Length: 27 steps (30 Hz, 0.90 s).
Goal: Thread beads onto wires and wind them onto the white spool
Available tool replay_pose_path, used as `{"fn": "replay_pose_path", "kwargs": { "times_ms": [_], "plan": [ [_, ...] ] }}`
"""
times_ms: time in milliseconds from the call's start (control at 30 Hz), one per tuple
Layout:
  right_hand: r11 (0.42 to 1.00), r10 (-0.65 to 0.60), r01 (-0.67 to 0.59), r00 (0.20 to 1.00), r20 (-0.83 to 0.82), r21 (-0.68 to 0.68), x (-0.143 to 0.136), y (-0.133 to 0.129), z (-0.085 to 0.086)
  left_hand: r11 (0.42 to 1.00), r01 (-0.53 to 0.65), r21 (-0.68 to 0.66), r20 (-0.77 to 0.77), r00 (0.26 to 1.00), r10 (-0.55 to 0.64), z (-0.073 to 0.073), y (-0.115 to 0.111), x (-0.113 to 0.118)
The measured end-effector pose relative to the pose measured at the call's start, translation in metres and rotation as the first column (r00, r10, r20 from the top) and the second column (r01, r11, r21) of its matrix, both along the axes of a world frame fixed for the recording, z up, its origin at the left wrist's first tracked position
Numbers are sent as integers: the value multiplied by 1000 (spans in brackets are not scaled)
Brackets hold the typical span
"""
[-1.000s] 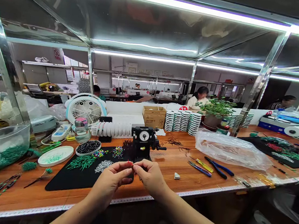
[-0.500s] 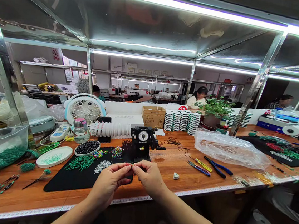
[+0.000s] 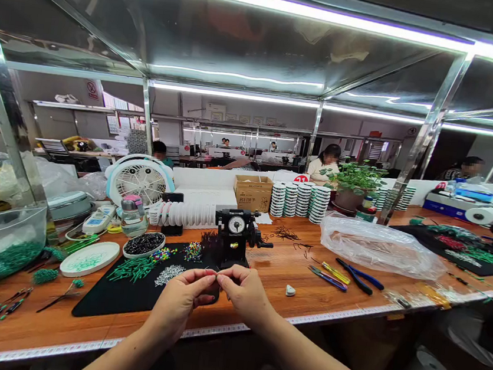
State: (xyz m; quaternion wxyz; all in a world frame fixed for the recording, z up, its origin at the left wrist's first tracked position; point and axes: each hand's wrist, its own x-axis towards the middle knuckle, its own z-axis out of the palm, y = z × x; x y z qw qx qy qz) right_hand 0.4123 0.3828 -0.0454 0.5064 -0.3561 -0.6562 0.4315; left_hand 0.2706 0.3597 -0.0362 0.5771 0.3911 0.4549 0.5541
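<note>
My left hand [image 3: 183, 299] and my right hand [image 3: 245, 292] meet at the fingertips over the right end of a black mat [image 3: 100, 296]. Both are pinched closed on something too small to make out. Just behind them stands a black winding device [image 3: 235, 240] with a dial, a crank and a row of white discs [image 3: 187, 214]. On the mat lie green pieces [image 3: 132, 269], clear beads [image 3: 169, 275] and multicoloured beads [image 3: 193, 251]. A bowl of black beads [image 3: 145, 245] is at the mat's back edge.
Pliers [image 3: 358, 276], cutters [image 3: 327, 278] and a plastic bag [image 3: 382, 248] lie to the right. A fan [image 3: 140, 183], bottle [image 3: 134, 217] and white plate [image 3: 89, 260] stand left. Stacked spools [image 3: 300, 201] and a plant [image 3: 353, 182] are behind. People sit farther back.
Both hands stay in nearly the same place, fingertips still together. The small red bit seen between the fingertips earlier is less visible now.
</note>
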Motion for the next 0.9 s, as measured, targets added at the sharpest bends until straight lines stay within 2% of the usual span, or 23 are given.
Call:
{"fn": "replay_pose_path", "kwargs": {
  "times_ms": [233,533,700,900],
  "plan": [
    [997,4,-11,996,88,74,1,0,-4,996,-88,13,-53,995,88,-1,5,2],
    [994,105,-102,988,113,-31,8,5,1,995,35,95,-108,994,-25,-6,8,6],
    [986,166,-160,977,133,-54,11,6,3,982,84,169,-284,958,-33,-5,12,6],
    [963,193,-170,977,92,-210,16,13,-2,947,106,302,-558,826,85,-1,5,-5]
  ]
}}
